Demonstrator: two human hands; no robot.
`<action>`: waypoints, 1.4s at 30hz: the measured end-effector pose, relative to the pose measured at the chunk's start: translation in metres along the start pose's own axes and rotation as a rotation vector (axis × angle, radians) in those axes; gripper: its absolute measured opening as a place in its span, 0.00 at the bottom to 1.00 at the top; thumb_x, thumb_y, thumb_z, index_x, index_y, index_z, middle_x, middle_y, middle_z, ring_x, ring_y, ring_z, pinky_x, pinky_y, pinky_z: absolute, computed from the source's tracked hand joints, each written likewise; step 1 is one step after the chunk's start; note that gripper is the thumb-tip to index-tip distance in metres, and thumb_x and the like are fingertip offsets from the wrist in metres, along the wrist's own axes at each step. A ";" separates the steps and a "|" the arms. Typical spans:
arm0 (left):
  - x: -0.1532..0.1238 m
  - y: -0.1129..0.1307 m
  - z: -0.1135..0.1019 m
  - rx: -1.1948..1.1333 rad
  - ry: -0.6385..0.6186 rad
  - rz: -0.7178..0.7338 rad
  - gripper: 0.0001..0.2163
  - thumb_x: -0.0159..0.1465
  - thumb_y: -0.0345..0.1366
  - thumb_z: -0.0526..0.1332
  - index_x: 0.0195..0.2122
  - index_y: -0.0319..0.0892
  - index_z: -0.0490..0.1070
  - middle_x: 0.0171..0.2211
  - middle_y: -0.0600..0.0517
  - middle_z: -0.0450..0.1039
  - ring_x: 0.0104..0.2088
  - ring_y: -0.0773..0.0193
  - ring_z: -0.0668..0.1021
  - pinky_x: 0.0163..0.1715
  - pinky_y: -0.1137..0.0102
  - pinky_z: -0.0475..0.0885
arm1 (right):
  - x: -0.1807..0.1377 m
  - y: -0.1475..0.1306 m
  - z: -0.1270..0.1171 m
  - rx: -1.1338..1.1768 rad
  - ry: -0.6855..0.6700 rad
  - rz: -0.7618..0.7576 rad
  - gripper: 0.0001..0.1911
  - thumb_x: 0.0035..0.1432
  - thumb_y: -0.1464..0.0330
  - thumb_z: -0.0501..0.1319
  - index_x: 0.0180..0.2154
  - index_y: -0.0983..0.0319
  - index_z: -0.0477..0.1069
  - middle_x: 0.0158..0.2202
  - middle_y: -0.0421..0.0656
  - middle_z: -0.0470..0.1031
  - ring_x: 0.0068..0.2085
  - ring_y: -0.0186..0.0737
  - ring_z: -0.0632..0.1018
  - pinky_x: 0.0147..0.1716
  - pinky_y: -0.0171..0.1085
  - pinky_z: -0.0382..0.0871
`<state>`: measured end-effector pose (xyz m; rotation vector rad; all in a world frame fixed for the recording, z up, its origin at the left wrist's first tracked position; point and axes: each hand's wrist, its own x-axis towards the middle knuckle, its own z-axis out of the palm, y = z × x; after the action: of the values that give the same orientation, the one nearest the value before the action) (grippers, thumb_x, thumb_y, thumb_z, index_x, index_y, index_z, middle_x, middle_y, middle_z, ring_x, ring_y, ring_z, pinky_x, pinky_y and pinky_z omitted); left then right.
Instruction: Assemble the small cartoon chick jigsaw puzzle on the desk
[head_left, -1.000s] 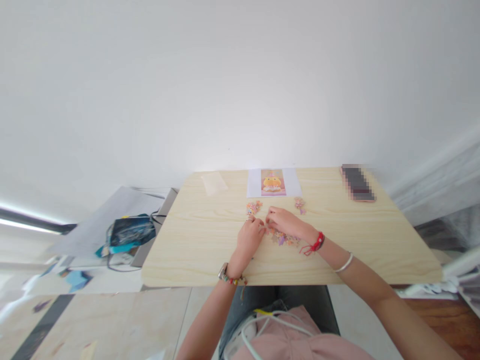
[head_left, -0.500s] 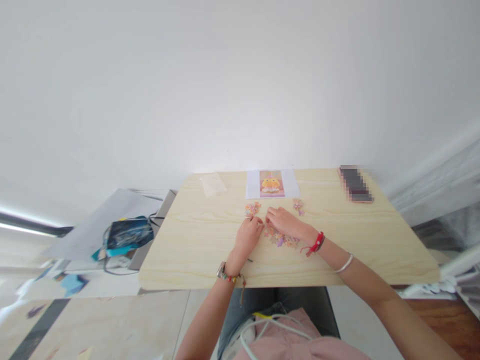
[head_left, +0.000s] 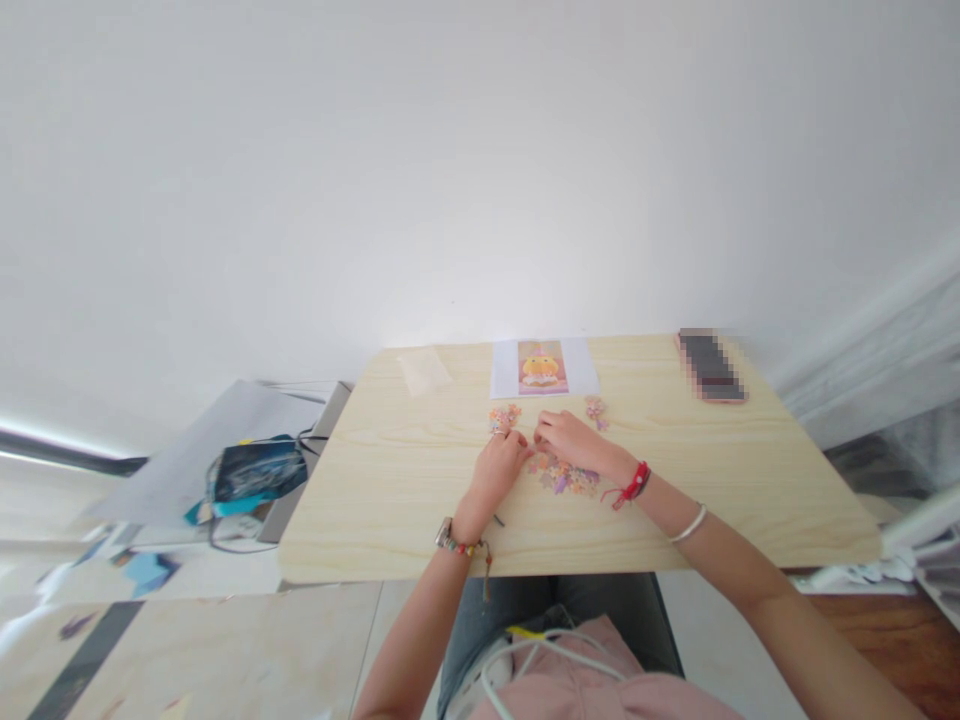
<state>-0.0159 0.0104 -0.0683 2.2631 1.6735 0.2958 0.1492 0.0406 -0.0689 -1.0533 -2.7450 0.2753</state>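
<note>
My left hand [head_left: 498,468] rests over the table with its fingers bent and pinched together. Facing it, my right hand [head_left: 564,438] is closed too, its fingertips a short way from the left ones. Whatever either hand pinches is too small to make out. Below my right hand lies a loose pile of small jigsaw puzzle pieces [head_left: 568,477] in orange, pink and purple. Beyond my left fingers sits a smaller cluster of pieces [head_left: 505,416], and a third little cluster [head_left: 596,411] is past my right hand.
A paper sheet with a printed cartoon picture [head_left: 543,368] lies at the table's [head_left: 375,480] back edge. To its left is a thin, pale plastic bag [head_left: 424,371]. A phone [head_left: 712,368] lies at the back right. Left of the table, a dark pouch [head_left: 259,468] with cables sits lower down.
My fingertips have shifted slightly to the right, and both hands stay pinched close together. The piles look much the same, with a little more of the main pile's left edge showing.
</note>
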 end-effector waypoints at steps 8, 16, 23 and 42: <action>0.003 -0.005 0.002 -0.046 0.166 0.076 0.05 0.59 0.34 0.57 0.34 0.39 0.65 0.35 0.47 0.68 0.37 0.62 0.73 0.36 0.68 0.68 | -0.001 -0.003 -0.005 0.047 0.116 0.068 0.06 0.56 0.72 0.55 0.31 0.65 0.70 0.32 0.43 0.67 0.31 0.34 0.69 0.33 0.35 0.59; 0.022 0.033 0.006 -0.063 0.155 0.232 0.07 0.59 0.37 0.57 0.35 0.39 0.65 0.35 0.49 0.65 0.37 0.63 0.72 0.36 0.68 0.68 | -0.046 0.016 -0.018 0.113 0.323 0.180 0.08 0.57 0.71 0.54 0.30 0.63 0.70 0.31 0.43 0.67 0.33 0.36 0.69 0.35 0.36 0.63; 0.054 0.083 0.021 0.042 0.012 0.297 0.08 0.60 0.37 0.56 0.38 0.38 0.64 0.38 0.47 0.65 0.38 0.62 0.72 0.34 0.70 0.68 | -0.087 0.045 -0.015 0.040 0.354 0.383 0.09 0.57 0.70 0.53 0.30 0.62 0.71 0.31 0.43 0.68 0.33 0.37 0.70 0.35 0.36 0.64; -0.001 0.013 -0.017 -0.145 0.032 0.152 0.05 0.57 0.32 0.58 0.35 0.40 0.67 0.34 0.50 0.65 0.35 0.63 0.72 0.37 0.66 0.68 | -0.086 0.013 -0.017 0.279 0.122 0.196 0.08 0.57 0.72 0.53 0.34 0.62 0.71 0.36 0.44 0.65 0.37 0.37 0.70 0.40 0.38 0.65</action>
<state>-0.0106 0.0078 -0.0475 2.2905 1.4471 0.4746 0.2247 -0.0060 -0.0650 -1.2145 -2.4107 0.5826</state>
